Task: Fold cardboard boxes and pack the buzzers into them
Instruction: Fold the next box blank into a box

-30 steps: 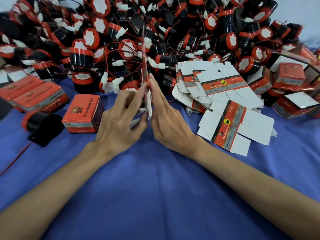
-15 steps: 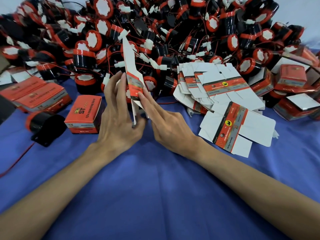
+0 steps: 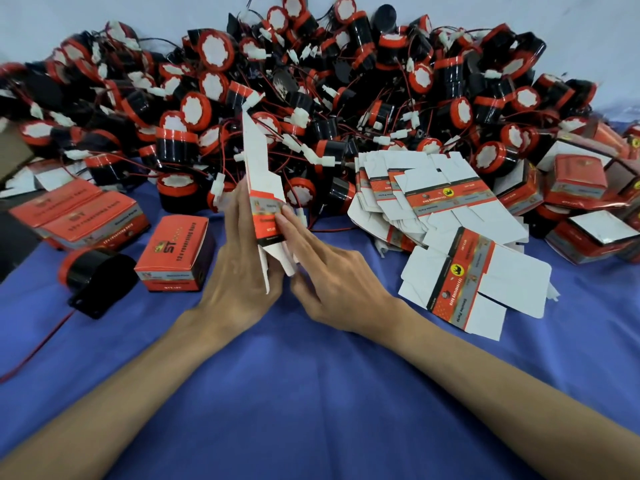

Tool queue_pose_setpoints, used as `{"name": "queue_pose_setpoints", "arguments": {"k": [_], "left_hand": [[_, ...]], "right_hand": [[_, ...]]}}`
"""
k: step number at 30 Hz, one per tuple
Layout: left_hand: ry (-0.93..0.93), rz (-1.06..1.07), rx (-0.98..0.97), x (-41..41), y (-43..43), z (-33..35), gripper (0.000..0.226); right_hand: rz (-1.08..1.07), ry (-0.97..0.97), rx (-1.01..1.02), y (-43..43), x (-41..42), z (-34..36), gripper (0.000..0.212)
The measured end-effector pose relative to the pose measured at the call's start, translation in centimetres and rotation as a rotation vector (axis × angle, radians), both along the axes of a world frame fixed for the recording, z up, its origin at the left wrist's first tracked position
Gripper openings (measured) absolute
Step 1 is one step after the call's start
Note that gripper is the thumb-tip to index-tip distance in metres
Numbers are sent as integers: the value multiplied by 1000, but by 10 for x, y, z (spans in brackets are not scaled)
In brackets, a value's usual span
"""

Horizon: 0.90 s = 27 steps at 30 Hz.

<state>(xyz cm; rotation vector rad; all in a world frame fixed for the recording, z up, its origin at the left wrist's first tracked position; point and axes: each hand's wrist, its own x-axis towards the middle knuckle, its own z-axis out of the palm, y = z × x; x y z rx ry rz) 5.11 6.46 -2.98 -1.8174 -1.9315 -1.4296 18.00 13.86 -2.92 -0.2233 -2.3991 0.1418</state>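
Blue cloth (image 3: pixel 311 393) | carton blank (image 3: pixel 258 168) upright, pressed between left grip (image 3: pixel 239 271), right grip (image 3: pixel 332 282)

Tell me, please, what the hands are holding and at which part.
A flat box, upright, pressed between the left hand and the right fingers at its orange printed middle band.

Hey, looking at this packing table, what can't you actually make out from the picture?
All in the head view:
- Left hand: its palm and thumb are hidden by its own back and by the flat carton it presses.
- Closed orange box: its walls hide whether a buzzer is inside.
- Fine print on that box's front: too small and blurred.
- Boxes at the right edge: cut off by the frame.
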Motion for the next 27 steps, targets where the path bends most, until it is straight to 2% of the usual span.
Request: {"name": "queue_pose_setpoints", "arguments": {"k": [5,7,14,19,21,23,27], "left_hand": [[114,-113,51,2,0,3,69],[126,-136,44,1,0,1,68],[156,-147,39,2,1,-3,77],[186,-119,117,-6,6,-5,74],[180,-114,91,-8,6,-4,78],[192,-82,14,-9,6,-5,92],[254,-9,-86,-10,6,-5,90]], "right_hand": [[-29,22,-54,-1,1,2,70],[-34,15,-39,-1,1,3,68],[-13,47,-37,-1,0,4,69],[-78,44,16,1,-1,4,82],[-114,35,44,3,-1,3,83],[-143,16,59,5,-2,0,88],[-181,-12,-10,8,-3,-4,98]]}}
